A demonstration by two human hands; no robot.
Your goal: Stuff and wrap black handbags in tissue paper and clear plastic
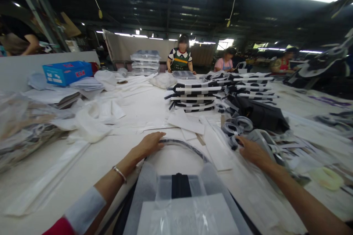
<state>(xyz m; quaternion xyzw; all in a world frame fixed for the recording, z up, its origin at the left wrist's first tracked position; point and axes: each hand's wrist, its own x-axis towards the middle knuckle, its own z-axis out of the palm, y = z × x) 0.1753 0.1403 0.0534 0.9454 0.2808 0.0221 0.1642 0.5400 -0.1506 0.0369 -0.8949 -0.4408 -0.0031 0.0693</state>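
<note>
A bag wrapped in clear plastic [146, 198] lies before me, with a black buckle-like strap [181, 186] and a white sheet [190, 214] on top. Its arched handle [187, 144] rises at the far end. My left hand [151, 143] is closed at the left side of that handle, fingertips partly hidden. Over to the right, my right hand [253, 151] has its thumb and fingers at a small dark roll of tape [234, 142]. More tape rolls [242, 123] lie just beyond it, and a grey tape dispenser [261, 137] sits beside that hand.
Stacked black-and-white bag pieces [194, 97] stand ahead, near a black folded bundle [259, 114]. White scraps [190, 123] lie mid-table. A blue box [67, 73] sits at back left, plastic-wrapped goods [24, 139] at left. A co-worker [180, 58] is across the table; others are farther back.
</note>
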